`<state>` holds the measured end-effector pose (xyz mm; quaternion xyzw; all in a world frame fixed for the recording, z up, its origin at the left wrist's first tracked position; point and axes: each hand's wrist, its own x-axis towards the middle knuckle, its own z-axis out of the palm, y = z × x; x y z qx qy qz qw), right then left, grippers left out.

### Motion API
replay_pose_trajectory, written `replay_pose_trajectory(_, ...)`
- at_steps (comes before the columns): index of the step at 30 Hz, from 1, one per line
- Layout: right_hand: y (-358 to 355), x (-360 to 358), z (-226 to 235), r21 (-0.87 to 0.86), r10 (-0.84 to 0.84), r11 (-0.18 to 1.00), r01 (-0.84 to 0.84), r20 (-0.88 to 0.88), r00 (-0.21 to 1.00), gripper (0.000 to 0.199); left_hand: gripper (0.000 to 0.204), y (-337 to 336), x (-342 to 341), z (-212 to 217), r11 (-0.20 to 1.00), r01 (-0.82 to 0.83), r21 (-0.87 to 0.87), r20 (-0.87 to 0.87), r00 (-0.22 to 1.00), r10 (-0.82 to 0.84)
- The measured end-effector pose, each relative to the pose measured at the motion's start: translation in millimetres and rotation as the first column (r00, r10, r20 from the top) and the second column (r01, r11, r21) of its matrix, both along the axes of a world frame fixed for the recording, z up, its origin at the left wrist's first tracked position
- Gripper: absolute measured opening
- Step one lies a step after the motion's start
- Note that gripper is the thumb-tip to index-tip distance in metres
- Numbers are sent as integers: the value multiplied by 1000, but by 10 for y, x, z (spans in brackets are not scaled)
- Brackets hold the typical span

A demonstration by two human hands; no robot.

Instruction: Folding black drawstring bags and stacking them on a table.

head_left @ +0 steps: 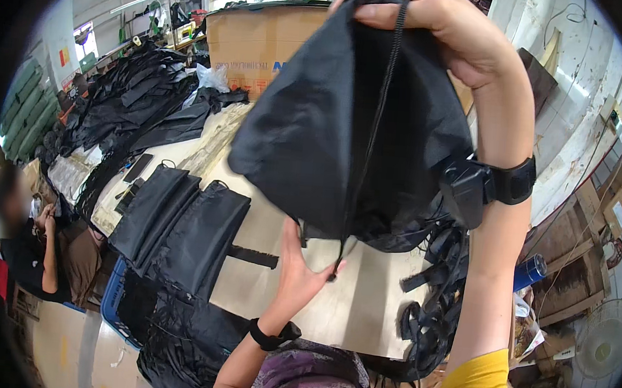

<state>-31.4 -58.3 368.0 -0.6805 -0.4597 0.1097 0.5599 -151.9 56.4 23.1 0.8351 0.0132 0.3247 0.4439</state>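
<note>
A black drawstring bag [294, 128] hangs in front of me, raised above the table. My right hand [438, 30] is closed on its top edge, with the thumb pressed over the cloth. A thin black cord [380, 119] runs down the bag from that hand and ends in a small knot or tip below it. Beneath the bag's lower edge is my left hand [296, 279], thumb and fingers spread apart. The cord's end hangs by its thumb, and some of its fingertips are hidden behind the bag. Each wrist wears a black band.
Folded black bags [200, 237] lie on the pale table [375, 307], left of my left hand. Black straps [429, 310] are heaped at the right. A cardboard box [242, 45] and piled black cloth [131, 88] stand behind. Another person [26, 239] sits at the far left.
</note>
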Motion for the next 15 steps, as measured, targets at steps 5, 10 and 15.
replay_pose_trajectory(5,177,-56,-16,-50,266,961,-272,-109,958,16,60,282,17,592,972,-13,-234,343,934,96)
replay_pose_trajectory(10,140,42,-373,-227,210,969,-96,559,802,54,37,482,-364,1009,792,-174,-585,34,971,239)
replay_pose_trajectory(15,-821,538,-1200,-500,151,855,137,494,856,80,36,948,-1167,928,675,-216,-705,77,923,377)
